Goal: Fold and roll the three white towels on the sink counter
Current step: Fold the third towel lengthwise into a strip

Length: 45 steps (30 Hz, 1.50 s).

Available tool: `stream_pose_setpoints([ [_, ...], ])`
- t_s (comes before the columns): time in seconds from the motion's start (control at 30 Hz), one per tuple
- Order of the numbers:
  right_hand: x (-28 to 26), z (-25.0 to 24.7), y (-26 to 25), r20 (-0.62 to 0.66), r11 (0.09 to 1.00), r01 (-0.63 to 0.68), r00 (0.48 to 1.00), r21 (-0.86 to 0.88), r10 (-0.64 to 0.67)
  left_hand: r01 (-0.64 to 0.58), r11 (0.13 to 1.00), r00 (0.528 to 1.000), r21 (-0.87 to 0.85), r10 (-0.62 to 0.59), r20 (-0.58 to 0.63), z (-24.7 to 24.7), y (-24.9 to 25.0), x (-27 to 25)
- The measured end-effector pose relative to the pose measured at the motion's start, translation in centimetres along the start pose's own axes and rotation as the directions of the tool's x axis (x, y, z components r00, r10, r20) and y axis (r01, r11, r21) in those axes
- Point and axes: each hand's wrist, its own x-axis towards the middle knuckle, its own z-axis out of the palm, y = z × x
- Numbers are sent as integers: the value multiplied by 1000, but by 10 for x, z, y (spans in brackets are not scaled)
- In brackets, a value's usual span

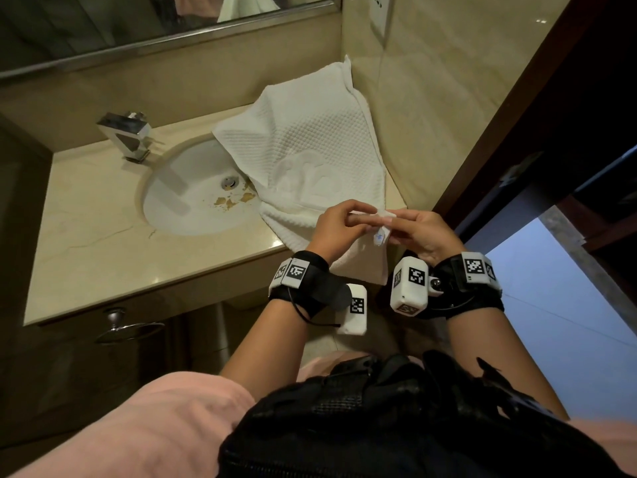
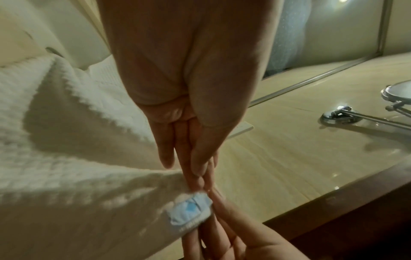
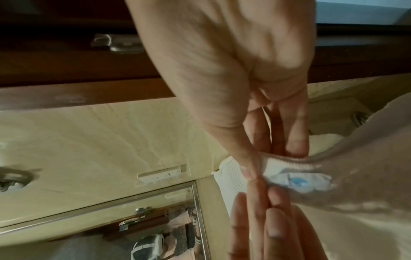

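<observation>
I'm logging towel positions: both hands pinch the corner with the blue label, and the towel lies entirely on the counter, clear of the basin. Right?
Not quite. In the head view the towel overlaps the sink basin along its right rim. Both the left hand and the right hand do pinch the corner with the blue label.

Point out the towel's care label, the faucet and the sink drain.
care label (image 2: 190, 210): left wrist view, on its blue print.
faucet (image 1: 125, 134): head view, on the chrome spout body.
sink drain (image 1: 229, 183): head view, on the metal stopper.

towel (image 1: 310, 150) count unclear | label (image 2: 189, 210) print blurred | mirror (image 1: 138, 22) cut off at top
</observation>
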Motion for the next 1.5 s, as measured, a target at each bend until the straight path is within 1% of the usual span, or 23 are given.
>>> stream_pose_setpoints([
  [0.07,3,-1,0,-14,999,-37,999,-18,37,38,992,999,-119,-41,-24,-3,-3,0],
  [0.13,4,-3,0,-11,994,-53,999,-93,52,68,987,992,-144,-83,-100,-6,-13,5],
  [0.27,2,-13,-2,36,986,-43,998,-163,50,204,978,942,-33,-205,-267,-26,-49,29],
  [0.37,0,-19,-1,79,983,-38,996,-180,53,337,936,905,99,-292,-310,-47,-74,51],
  [0.43,0,-21,0,115,977,-42,991,-207,67,430,847,886,312,-329,-328,-58,-80,65],
  [0.5,1,-22,0,146,971,-47,986,-236,83,463,702,882,541,-306,-358,-67,-77,76],
  [0.53,1,-23,1,157,968,-50,983,-244,91,446,652,893,613,-280,-352,-69,-74,80],
  [0.6,2,-24,2,181,964,-56,978,-258,106,400,590,917,702,-262,-302,-73,-70,89],
  [0.67,4,-25,2,200,960,-63,972,-272,121,357,481,921,801,-326,-215,-76,-66,98],
  [0.7,5,-27,3,207,959,-67,970,-276,127,331,431,911,839,-379,-164,-77,-63,100],
  [0.77,6,-30,4,217,957,-82,965,-277,145,275,382,892,882,-444,-86,-79,-59,104],
  [0.83,6,-33,6,231,955,-100,958,-281,168,249,378,914,892,-397,-87,-82,-56,107],
  [0.87,7,-34,8,236,952,-111,955,-285,182,259,403,934,878,-335,-122,-83,-55,108],
  [0.93,8,-35,13,243,951,-144,946,-272,213,284,523,959,804,-150,-242,-82,-50,111],
  [1.0,8,-34,17,252,956,-193,935,-222,248,228,659,939,717,45,-340,-75,-39,117],
  [1.07,7,-33,21,263,959,-243,925,-148,275,105,750,900,653,207,-383,-63,-23,124],
  [1.13,5,-34,23,267,958,-274,920,-87,287,-47,800,855,599,342,-390,-46,-8,129],
  [1.2,4,-38,26,265,955,-293,917,-55,297,-180,803,828,568,435,-353,-26,4,135],
  [1.23,4,-41,27,263,953,-299,917,-47,301,-220,799,832,560,454,-320,-16,8,140],
  [1.27,3,-45,28,255,951,-307,917,-38,306,-237,796,850,556,447,-279,-6,9,146],
  [1.33,3,-52,32,226,946,-324,921,-9,318,-230,788,904,571,390,-175,12,7,158],
  [1.43,4,-62,40,170,931,-362,922,49,349,-139,764,985,630,172,8,31,-17,175],
  [1.5,5,-69,47,139,916,-391,916,87,377,-79,715,994,695,5,108,40,-34,178],
])
